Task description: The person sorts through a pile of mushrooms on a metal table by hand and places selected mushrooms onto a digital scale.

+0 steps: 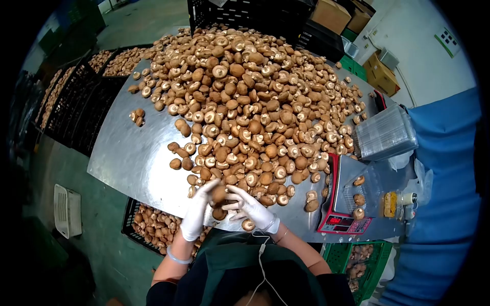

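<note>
Mushrooms (237,70), brown-capped and pale-stemmed, form a broad heap (270,120) on a metal tabletop (122,153); all positions are given relative to this heap. At its near edge, one blurred mushroom (218,194) lies between two white-gloved hands, held a little apart. The left hand (196,211) has its fingers against the cap, though whether they are closed on it cannot be told; the right hand (252,208) is open, its fingers spread beside the same mushroom. A loose mushroom (248,225) lies nearer the body than the heap, just beside the right wrist. The step in hand is judged to be the handling of single mushrooms at the heap's near edge; the next move calls for a light, secure hold on the cap, kept clear of its neighbours. To the right of the heap stand a red-edged scale (344,225), bearing a clear tray with three mushrooms, and a stack of clear containers (386,133). Left of the heap are black crates (71,109) holding more mushrooms; below its near side are a filled black crate (127,224) and, farther right, a green crate (377,270).
</note>
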Available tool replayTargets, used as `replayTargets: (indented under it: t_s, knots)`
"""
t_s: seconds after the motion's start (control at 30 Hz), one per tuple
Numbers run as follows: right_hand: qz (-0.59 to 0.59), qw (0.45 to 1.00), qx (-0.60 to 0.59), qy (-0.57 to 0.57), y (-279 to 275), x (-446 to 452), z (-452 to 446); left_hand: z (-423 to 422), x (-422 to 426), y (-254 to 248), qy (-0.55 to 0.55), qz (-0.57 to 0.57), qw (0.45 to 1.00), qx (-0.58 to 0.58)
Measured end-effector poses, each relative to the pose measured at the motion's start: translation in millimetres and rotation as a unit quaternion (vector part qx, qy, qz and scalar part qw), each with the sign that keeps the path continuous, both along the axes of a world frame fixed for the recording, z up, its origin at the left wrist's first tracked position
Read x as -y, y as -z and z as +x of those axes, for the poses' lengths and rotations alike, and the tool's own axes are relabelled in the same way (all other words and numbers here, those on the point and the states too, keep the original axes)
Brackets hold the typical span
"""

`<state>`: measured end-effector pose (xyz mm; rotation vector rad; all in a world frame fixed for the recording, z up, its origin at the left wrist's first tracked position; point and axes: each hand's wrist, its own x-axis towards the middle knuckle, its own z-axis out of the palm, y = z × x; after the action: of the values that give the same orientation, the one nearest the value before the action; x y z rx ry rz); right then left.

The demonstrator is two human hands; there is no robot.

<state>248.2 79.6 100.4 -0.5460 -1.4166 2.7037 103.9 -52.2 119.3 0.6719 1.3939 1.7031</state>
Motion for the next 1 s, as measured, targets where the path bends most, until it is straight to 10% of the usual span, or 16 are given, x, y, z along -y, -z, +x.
replayTargets:
  t_s: [0.07, 0.1, 0.13, 0.2, 0.43, 0.53, 0.67, 0.93, 1.0]
  knots:
    - [-0.114, 0.993, -0.013, 0.023, 16, -4, 7, 13, 1, -3, 0.017, -0.025, 0.999, -0.017]
    - [0.245, 0.966, -0.066, 0.048, 11, -14, 15, 8, 5, -1, 0.001, -0.032, 0.999, -0.009]
    - [0.572, 0.811, -0.109, 0.065, 4, -26, 24, 3, 9, 1, -0.015, -0.039, 0.999, -0.001]
    - [0.096, 0.967, 0.062, 0.226, -18, -38, 46, -4, 21, -1, -0.054, -0.068, 0.996, -0.017]
    - [0.479, 0.847, 0.068, 0.220, -5, -78, 7, -27, 0, 56, -0.131, -0.147, 0.933, -0.301]
    - [0.755, 0.642, 0.032, 0.132, 21, -68, -51, -30, -39, 60, -0.117, -0.173, 0.828, -0.520]
    - [0.827, 0.551, 0.105, 0.046, 46, -56, -54, -33, -45, 84, -0.028, -0.255, 0.741, -0.620]
    - [0.661, 0.731, 0.107, 0.127, 38, -79, -1, -29, -18, 76, -0.110, -0.154, 0.826, -0.532]
    - [0.678, 0.708, 0.124, 0.154, 26, -76, -1, -23, -22, 51, -0.124, -0.158, 0.979, -0.034]
